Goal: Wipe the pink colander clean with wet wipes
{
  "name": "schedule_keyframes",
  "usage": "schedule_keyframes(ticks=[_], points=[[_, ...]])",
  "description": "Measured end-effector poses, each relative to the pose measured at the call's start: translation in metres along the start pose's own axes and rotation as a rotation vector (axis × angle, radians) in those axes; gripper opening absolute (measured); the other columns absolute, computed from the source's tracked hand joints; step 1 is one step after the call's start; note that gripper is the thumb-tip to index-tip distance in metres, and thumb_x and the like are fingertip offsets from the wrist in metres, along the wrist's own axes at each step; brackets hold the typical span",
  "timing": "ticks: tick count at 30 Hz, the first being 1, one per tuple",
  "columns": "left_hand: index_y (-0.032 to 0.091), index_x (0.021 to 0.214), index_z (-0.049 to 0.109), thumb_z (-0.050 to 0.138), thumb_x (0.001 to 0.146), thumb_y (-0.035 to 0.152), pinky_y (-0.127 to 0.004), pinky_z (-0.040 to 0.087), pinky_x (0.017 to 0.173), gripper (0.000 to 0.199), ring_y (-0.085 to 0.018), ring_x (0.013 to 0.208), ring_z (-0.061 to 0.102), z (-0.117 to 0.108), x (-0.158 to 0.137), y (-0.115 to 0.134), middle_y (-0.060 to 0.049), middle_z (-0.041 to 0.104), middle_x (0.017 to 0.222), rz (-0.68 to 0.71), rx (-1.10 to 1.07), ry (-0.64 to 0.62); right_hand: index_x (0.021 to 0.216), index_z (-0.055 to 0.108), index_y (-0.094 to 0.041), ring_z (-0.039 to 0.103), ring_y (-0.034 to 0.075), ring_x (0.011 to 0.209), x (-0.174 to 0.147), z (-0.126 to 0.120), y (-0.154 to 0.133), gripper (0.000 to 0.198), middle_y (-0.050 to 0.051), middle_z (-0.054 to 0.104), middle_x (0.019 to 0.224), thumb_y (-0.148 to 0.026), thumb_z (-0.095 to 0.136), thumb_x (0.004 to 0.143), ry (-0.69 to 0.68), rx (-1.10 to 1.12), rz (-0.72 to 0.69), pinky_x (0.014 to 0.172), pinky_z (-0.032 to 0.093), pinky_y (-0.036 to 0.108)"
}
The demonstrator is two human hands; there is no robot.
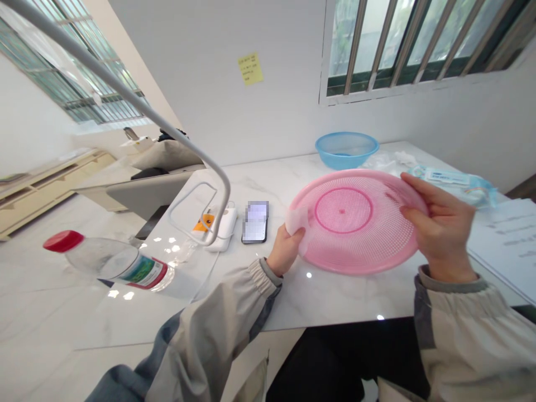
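Looking in from my remote post, I have the pink mesh basket [343, 211] held between my two hands, tilted and apparently raised off the tabletop [335, 301]. Its long axis, as seen from here, runs roughly from 9 to 3 o'clock. My left grip [287, 250] meets the rim near 9 o'clock, pinching a white tissue [297, 222] there; my right grip [444, 229] clamps the rim near 3 o'clock, thumb on the inner face. So the basket lies toward 3 o'clock from the left grip and toward 9 from the right, with neither hand clearly nearer.

A blue basin [347, 161] stands at 12 o'clock beyond it, and a phone [255, 222] lies at 9, its screen blurred out. No brand reads clearly to me. The red-capped bottle [144, 271], farther out at 8, wears a green-and-red label; the yellow note [250, 68] on the wall at 11, the blue packet [446, 177] at 2 and the papers [508, 240] at 3 carry writing too small or soft to make out.
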State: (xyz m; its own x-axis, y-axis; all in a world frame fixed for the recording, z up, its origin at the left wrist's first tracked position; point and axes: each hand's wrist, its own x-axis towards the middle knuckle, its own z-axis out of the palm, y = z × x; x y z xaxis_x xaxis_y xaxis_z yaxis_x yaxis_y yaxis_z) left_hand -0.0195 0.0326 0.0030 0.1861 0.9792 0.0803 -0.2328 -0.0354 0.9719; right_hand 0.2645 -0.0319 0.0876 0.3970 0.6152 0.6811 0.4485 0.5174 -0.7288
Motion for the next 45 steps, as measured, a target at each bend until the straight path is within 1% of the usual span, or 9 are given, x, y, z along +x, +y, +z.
schedule_keyframes(ticks=[4, 7, 14, 20, 25, 30, 37, 41, 45], points=[[0.017, 0.128, 0.074, 0.07, 0.076, 0.02, -0.045, 0.059, 0.106, 0.053, -0.032, 0.119, 0.074, 0.005, -0.004, -0.002, -0.012, 0.081, 0.126, -0.039, -0.04, -0.03, 0.128, 0.084, -0.036, 0.076, 0.034, 0.128, -0.001, 0.002, 0.021, 0.06, -0.002, 0.084, 0.129, -0.009, 0.079, 0.075, 0.03, 0.123, 0.136, 0.124, 0.053, 0.061], [0.018, 0.128, 0.073, 0.07, 0.071, 0.017, -0.046, 0.057, 0.11, 0.057, -0.033, 0.125, 0.072, 0.008, -0.006, 0.001, -0.012, 0.079, 0.132, -0.059, -0.081, -0.028, 0.127, 0.084, -0.035, 0.076, 0.035, 0.129, -0.002, 0.005, 0.025, 0.06, -0.001, 0.084, 0.128, -0.009, 0.078, 0.073, 0.041, 0.166, 0.2, 0.124, 0.053, 0.06], [0.016, 0.121, 0.074, 0.07, 0.066, 0.013, -0.046, 0.059, 0.103, 0.055, -0.032, 0.111, 0.075, 0.012, -0.011, 0.008, -0.01, 0.08, 0.111, -0.144, -0.141, -0.02, 0.126, 0.084, -0.035, 0.076, 0.035, 0.128, 0.0, 0.013, 0.028, 0.061, 0.0, 0.085, 0.126, -0.012, 0.08, 0.07, 0.045, 0.248, 0.28, 0.119, 0.057, 0.061], [0.016, 0.126, 0.073, 0.067, 0.06, 0.009, -0.045, 0.059, 0.102, 0.067, -0.033, 0.112, 0.075, 0.018, -0.014, 0.012, -0.01, 0.081, 0.114, -0.203, -0.219, 0.001, 0.125, 0.084, -0.034, 0.076, 0.035, 0.129, 0.0, 0.02, 0.032, 0.061, 0.0, 0.085, 0.125, -0.011, 0.081, 0.068, 0.06, 0.315, 0.323, 0.12, 0.057, 0.063], [0.018, 0.132, 0.071, 0.067, 0.055, 0.008, -0.044, 0.059, 0.101, 0.077, -0.031, 0.109, 0.075, 0.019, -0.015, 0.016, -0.007, 0.081, 0.108, -0.226, -0.275, 0.005, 0.12, 0.085, -0.034, 0.075, 0.034, 0.129, -0.002, 0.026, 0.032, 0.062, 0.0, 0.085, 0.123, -0.008, 0.082, 0.065, 0.094, 0.365, 0.373, 0.121, 0.056, 0.064], [0.018, 0.124, 0.073, 0.068, 0.051, 0.006, -0.045, 0.058, 0.102, 0.074, -0.03, 0.107, 0.074, 0.014, -0.015, 0.016, -0.005, 0.08, 0.106, -0.268, -0.314, 0.018, 0.121, 0.085, -0.035, 0.075, 0.034, 0.131, -0.005, 0.027, 0.031, 0.062, 0.0, 0.084, 0.124, -0.008, 0.082, 0.065, 0.082, 0.411, 0.394, 0.122, 0.054, 0.065], [0.018, 0.122, 0.073, 0.068, 0.049, 0.007, -0.047, 0.058, 0.102, 0.073, -0.032, 0.108, 0.073, 0.008, -0.016, 0.015, -0.005, 0.079, 0.105, -0.282, -0.309, -0.034, 0.126, 0.081, -0.038, 0.071, 0.035, 0.138, -0.011, 0.026, 0.029, 0.063, -0.001, 0.081, 0.13, -0.008, 0.079, 0.071, 0.049, 0.413, 0.367, 0.123, 0.054, 0.067], [0.018, 0.114, 0.074, 0.068, 0.051, 0.009, -0.049, 0.059, 0.104, 0.064, -0.034, 0.113, 0.073, 0.007, -0.016, 0.014, -0.006, 0.079, 0.106, -0.28, -0.291, -0.035, 0.13, 0.079, -0.04, 0.07, 0.037, 0.139, -0.016, 0.028, 0.027, 0.064, 0.0, 0.08, 0.134, -0.011, 0.08, 0.073, 0.068, 0.392, 0.347, 0.122, 0.054, 0.069], [0.019, 0.117, 0.074, 0.068, 0.052, 0.01, -0.048, 0.058, 0.108, 0.066, -0.032, 0.116, 0.073, 0.01, -0.017, 0.017, -0.006, 0.08, 0.111, -0.263, -0.315, -0.028, 0.133, 0.078, -0.041, 0.064, 0.04, 0.147, -0.023, 0.036, 0.022, 0.062, 0.001, 0.074, 0.147, -0.014, 0.08, 0.078, 0.122, 0.384, 0.347, 0.123, 0.055, 0.065]])
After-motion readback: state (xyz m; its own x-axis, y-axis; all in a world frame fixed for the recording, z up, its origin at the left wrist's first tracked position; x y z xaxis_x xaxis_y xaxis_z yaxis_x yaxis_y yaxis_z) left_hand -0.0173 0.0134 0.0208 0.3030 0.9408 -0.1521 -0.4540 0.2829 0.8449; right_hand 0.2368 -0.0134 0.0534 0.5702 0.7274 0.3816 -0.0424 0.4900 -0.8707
